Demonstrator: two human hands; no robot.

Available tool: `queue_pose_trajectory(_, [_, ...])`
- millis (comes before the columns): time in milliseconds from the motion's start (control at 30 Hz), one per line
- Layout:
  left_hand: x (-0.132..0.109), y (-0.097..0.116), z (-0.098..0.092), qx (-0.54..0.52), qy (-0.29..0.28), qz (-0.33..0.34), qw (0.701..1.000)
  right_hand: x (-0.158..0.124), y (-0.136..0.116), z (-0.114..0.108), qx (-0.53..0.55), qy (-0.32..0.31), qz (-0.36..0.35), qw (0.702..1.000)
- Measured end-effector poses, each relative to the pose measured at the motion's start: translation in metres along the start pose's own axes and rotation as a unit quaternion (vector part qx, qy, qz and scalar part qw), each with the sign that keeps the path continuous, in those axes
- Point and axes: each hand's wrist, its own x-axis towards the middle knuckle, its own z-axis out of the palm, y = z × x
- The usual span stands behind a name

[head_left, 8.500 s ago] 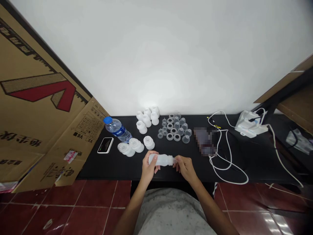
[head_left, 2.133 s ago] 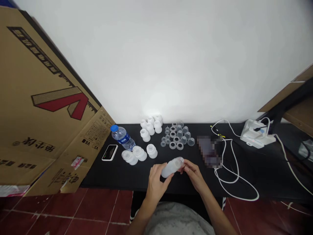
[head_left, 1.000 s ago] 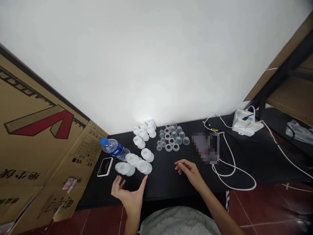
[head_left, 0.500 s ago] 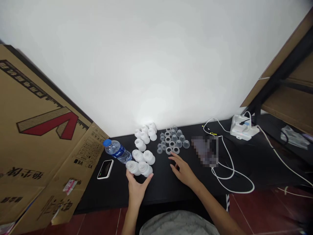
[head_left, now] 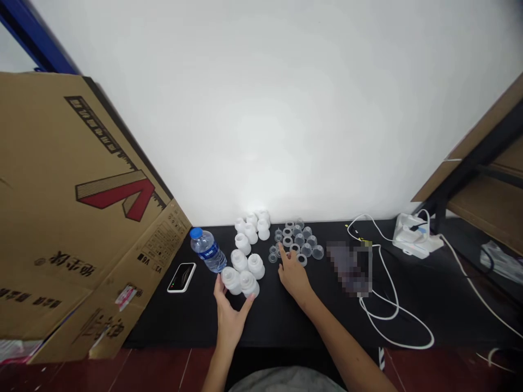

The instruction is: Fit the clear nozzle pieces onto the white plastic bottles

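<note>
My left hand [head_left: 231, 316] reaches around two white plastic bottles [head_left: 240, 282] at the front of a group, thumb against the right one and fingers against the left one. More squat white bottles [head_left: 247, 231] stand behind them in a narrow cluster. My right hand [head_left: 295, 276] has its index finger stretched to the small clear plastic pieces [head_left: 273, 255], with the fingertip at or just over them; contact is unclear. Beside these pieces lie clear rings [head_left: 287, 242] and clear domed caps [head_left: 312, 242] in rough rows. The right hand covers part of the front rings.
A blue-capped water bottle [head_left: 208, 250] stands left of the white bottles, near a phone [head_left: 182, 277]. Cardboard [head_left: 106, 245] borders the left side. Toward the right are a blurred-out object [head_left: 349, 267], looping white cables [head_left: 408, 343] and a power strip [head_left: 411, 237] on the black table [head_left: 269, 321].
My right hand has moved forward and left, its index finger now extended over the small clear pieces. The left hand stays at the two front bottles. The view has shifted slightly left.
</note>
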Motion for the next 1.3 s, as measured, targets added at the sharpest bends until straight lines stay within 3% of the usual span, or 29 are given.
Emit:
queue_pose_trajectory(200, [0.000,-0.002,0.000,-0.017,0.005,0.010,1.000,0.003,0.000,0.001,-0.057,-0.016,-0.010,0.998])
queue_pose_trajectory(467, [0.000,-0.001,-0.001,-0.024,-0.001,0.021,0.999,0.007,0.007,0.011,-0.052,0.020,-0.004,0.998])
queue_pose_trajectory(600, [0.000,0.002,-0.004,-0.019,0.022,0.054,0.998,-0.017,0.019,0.012,0.132,0.101,0.021,0.986])
queue_pose_trajectory(700, [-0.005,0.000,-0.008,-0.004,0.071,0.082,0.994,-0.047,0.030,0.011,0.345,0.105,0.049,0.931])
queue_pose_trajectory(833, [-0.025,0.006,-0.009,0.051,0.157,0.158,0.973,-0.078,0.037,0.010,0.467,0.078,0.075,0.878])
queue_pose_trajectory(867, [-0.031,0.011,-0.007,0.064,0.148,0.186,0.969,-0.082,0.037,0.009,0.480,0.076,0.082,0.870])
queue_pose_trajectory(900, [-0.036,0.018,-0.003,0.074,0.095,0.214,0.969,-0.085,0.037,0.010,0.491,0.074,0.087,0.864])
queue_pose_trajectory(1000, [-0.046,0.044,0.015,0.066,-0.173,0.245,0.952,-0.087,0.038,0.011,0.517,0.057,0.081,0.850])
queue_pose_trajectory(1033, [-0.047,0.053,0.023,0.058,-0.219,0.231,0.946,-0.086,0.038,0.011,0.524,0.050,0.073,0.847])
queue_pose_trajectory(1100, [-0.044,0.065,0.040,0.032,-0.258,0.193,0.946,-0.086,0.038,0.011,0.533,0.041,0.059,0.843])
queue_pose_trajectory(1167, [-0.038,0.070,0.055,-0.005,-0.261,0.156,0.953,-0.086,0.038,0.009,0.541,0.040,0.056,0.838])
queue_pose_trajectory(1300, [-0.029,0.062,0.072,-0.057,-0.272,0.079,0.957,-0.086,0.039,0.007,0.565,0.050,0.064,0.821])
